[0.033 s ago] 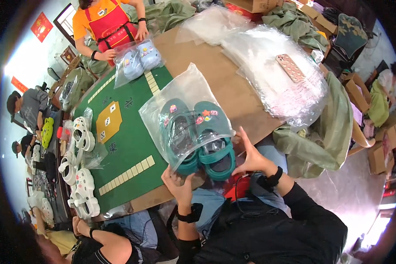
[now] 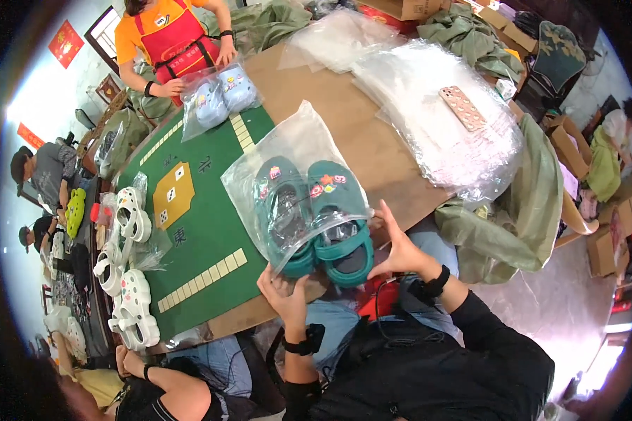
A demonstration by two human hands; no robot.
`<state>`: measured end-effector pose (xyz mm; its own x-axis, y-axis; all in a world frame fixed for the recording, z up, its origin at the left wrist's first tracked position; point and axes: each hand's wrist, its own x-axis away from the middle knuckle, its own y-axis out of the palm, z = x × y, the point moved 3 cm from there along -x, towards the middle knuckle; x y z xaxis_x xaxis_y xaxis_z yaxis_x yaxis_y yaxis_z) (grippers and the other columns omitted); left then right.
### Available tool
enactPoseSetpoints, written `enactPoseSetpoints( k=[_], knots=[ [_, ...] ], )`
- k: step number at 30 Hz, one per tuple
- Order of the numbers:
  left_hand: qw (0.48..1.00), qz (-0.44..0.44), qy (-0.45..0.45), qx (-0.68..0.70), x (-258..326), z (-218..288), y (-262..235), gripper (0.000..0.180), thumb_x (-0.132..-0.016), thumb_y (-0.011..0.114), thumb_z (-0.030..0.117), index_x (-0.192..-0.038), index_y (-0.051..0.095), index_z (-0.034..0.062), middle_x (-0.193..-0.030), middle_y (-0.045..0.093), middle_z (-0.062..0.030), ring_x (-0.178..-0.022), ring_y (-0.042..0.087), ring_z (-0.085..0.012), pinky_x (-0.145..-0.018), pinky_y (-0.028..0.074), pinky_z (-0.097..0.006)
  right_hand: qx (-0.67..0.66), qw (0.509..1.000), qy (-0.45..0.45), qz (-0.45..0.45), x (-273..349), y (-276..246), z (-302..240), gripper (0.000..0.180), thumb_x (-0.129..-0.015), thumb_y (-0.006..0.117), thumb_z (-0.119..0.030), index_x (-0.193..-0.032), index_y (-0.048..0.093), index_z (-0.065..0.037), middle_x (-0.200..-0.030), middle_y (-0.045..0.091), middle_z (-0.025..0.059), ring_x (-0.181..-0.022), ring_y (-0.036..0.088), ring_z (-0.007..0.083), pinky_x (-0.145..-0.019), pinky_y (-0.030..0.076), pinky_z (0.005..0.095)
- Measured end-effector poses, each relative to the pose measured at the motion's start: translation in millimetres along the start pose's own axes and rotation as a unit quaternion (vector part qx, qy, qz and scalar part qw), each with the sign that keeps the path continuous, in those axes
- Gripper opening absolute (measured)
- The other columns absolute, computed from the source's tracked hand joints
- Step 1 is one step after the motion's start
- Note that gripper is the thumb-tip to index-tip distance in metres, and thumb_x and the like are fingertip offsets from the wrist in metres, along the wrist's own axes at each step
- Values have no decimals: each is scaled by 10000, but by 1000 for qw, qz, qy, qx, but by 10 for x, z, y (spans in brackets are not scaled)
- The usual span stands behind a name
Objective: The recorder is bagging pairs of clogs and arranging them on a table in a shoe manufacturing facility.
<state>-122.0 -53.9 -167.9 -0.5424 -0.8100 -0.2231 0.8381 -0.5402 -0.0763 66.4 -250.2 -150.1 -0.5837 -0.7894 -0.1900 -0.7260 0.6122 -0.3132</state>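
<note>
A pair of dark green clogs (image 2: 343, 247) with colourful charms lies side by side at the table's near edge, toes pointing away. A clear plastic bag (image 2: 303, 133) covers their toes and middles, while the heel ends and straps stick out of its mouth. At the left corner of that mouth, my left hand (image 2: 286, 298) has its fingers curled at the bag's edge, thumb apart. My right hand (image 2: 405, 251) is at the opposite corner, index finger against the plastic, thumb beside the right clog's heel. The fingertips of both hands are partly hidden.
Stacked clear bags (image 2: 428, 105) lie at the far right under a patterned phone case (image 2: 462, 109). White clogs (image 2: 135, 309) line the left edge by a green mat (image 2: 211, 231). Across the table a person in a red apron (image 2: 179, 42) handles bagged blue clogs (image 2: 221, 95).
The green clogs have shifted very slightly to the left within the bag. Both my hands stay almost in the same place.
</note>
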Motion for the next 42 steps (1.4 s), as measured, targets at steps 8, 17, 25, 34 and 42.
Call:
enactPoseSetpoints(
  k=[8, 17, 25, 34, 42],
  knots=[
    [972, 104, -5, -211, 157, 226, 195, 731, -710, 745, 38, -1313, 334, 7, -1282, 317, -169, -1123, 459, -296, -922, 415, -370, -24, 999, 27, 41, 2, 122, 52, 1295, -475, 912, -249, -1462, 93, -67, -1396, 326, 171, -1230, 406, 289, -1036, 337, 380],
    [856, -138, 334, -370, 478, 381, 646, 481, -735, 745, 239, -1186, 580, 205, -1270, 426, -175, -1182, 394, -405, -951, 367, -523, -26, 997, 17, 77, -77, -86, 310, 812, -725, 719, -53, -1407, 281, -87, -1139, 521, 95, -979, 554, 197, -862, 459, 318],
    [825, -143, 336, -432, 319, 526, 788, 495, -722, 738, 303, -1174, 581, 173, -1241, 486, -133, -1142, 412, -395, -902, 358, -500, 125, 968, 89, 198, -276, 42, 321, 250, -807, 630, -154, -1000, 584, -3, -813, 592, 196, -792, 564, 359, -707, 459, 413],
    [849, -79, 290, -435, -60, 699, 1076, 540, -728, 713, 296, -1229, 553, 177, -1218, 499, -144, -1139, 446, -372, -905, 400, -455, 65, 965, 96, 234, -241, 110, 164, 141, -846, 567, -106, -861, 483, 7, -700, 552, 213, -605, 550, 337, -584, 437, 401],
    [824, -150, 249, -487, -213, 464, 1147, 583, -771, 661, 191, -1318, 470, 135, -1273, 444, -193, -1166, 431, -393, -964, 376, -459, -37, 960, 118, 253, -110, 162, 494, 147, -848, 577, -101, -837, 481, 10, -627, 523, 161, -553, 528, 191, -539, 415, 325]
  ],
)
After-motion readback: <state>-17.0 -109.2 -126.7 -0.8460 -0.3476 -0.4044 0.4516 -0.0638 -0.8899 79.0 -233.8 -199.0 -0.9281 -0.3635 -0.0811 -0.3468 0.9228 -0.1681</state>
